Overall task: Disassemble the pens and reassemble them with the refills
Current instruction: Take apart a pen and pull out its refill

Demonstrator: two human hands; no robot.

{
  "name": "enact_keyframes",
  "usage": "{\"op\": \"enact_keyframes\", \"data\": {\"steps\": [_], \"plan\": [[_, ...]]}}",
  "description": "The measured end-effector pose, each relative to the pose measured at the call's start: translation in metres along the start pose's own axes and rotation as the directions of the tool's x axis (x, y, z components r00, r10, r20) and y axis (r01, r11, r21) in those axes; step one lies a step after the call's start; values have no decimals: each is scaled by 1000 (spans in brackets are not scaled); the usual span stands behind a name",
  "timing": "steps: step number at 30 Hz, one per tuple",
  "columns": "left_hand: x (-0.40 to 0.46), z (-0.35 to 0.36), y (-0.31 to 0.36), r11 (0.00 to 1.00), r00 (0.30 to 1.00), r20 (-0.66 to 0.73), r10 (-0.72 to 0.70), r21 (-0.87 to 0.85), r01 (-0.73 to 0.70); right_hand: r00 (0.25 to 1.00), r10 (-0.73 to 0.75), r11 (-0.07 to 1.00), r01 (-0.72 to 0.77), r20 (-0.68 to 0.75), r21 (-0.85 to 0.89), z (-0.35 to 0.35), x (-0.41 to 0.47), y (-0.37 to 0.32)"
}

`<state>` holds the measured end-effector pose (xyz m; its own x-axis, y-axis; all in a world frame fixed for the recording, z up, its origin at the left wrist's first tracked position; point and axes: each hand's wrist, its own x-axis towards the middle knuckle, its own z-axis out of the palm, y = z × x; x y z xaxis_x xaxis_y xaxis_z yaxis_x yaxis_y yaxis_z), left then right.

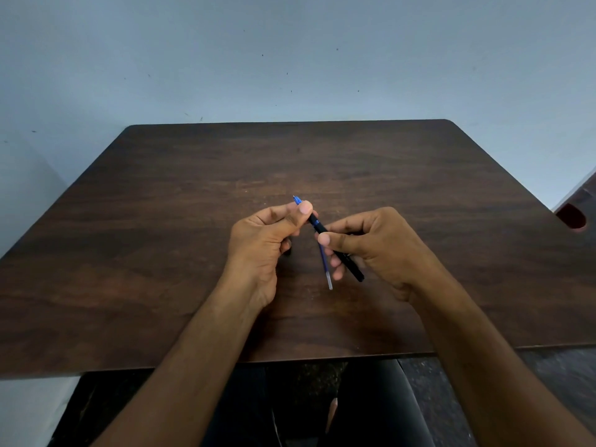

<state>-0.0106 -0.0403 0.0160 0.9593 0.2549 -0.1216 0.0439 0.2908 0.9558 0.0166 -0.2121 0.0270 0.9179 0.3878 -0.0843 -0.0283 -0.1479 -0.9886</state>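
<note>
Dark wooden bench (193,221) carries nothing else; the pen (317,226) hangs above its centre. Our left hand (264,240) pinches the tip at ten o'clock, our right hand (371,246) grips barrel and refill (324,264). We should twist gently, keeping both aligned.

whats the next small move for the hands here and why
Probably a twist or pull of the front tip piece away from the barrel. The left hand pinches the blue tip end of the pen, while the right hand grips the black barrel together with a loose blue refill. The pen looks joined, held above the table, so separating it seems next.
</note>
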Motion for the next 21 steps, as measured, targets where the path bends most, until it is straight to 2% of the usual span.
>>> {"op": "enact_keyframes", "data": {"steps": [3, 5, 10, 12, 18, 21], "plan": [[1, 3, -3, 1000, 998, -65, -2, 5, 2, 1000, -12, 1000, 12, -13, -4, 1, -1, -1], [1, 3, -4, 1000, 998, -60, -16, 6, 16, 999, -27, 999, 26, -29, -22, 2, -1, -1], [-2, 0, -2, 998, 990, 134, -31, 66, 22, 997, -43, 998, 40, -62, -54, 1, -2, -3], [-3, -3, -1, 998, 985, 172, -32, 55, 23, 997, -42, 998, 38, -65, -59, 0, -2, -3], [0, 0, -3, 1000, 1000, 0, -32, 0, 32, 998, -15, 999, 13, -57, -38, 2, -4, -4], [3, 1, -7, 1000, 999, -28, -30, -8, 30, 998, -6, 999, 4, -63, -36, 2, -4, -4]]}}
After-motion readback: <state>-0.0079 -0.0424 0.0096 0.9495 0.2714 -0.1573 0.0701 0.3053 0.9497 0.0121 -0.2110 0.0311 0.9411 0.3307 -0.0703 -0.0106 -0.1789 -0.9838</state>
